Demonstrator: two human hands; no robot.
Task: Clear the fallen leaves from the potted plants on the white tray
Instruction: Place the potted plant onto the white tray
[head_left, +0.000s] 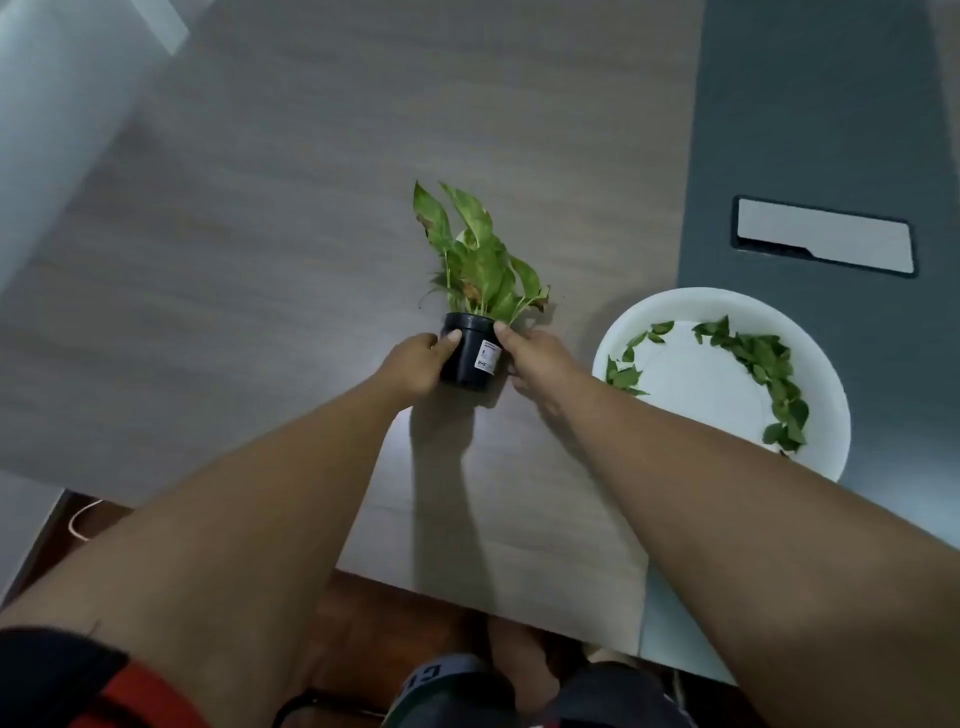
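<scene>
A small black pot (470, 356) with a white label holds a green plant (480, 260) whose leaves have some brown tips. It stands on the wooden table, left of the tray. My left hand (415, 364) grips the pot's left side and my right hand (535, 364) grips its right side, thumbs at the rim. To the right lies the round white tray (727, 306). Several loose green leaves (769, 364) are scattered around its inner ring, mostly on the right, with a few at the left (626, 371).
The grey-brown wooden table (260, 260) stretches far and left. A dark grey strip (805, 130) with a rectangular silver cover plate (826, 236) runs along the right. The table's near edge is close to my body, with floor below.
</scene>
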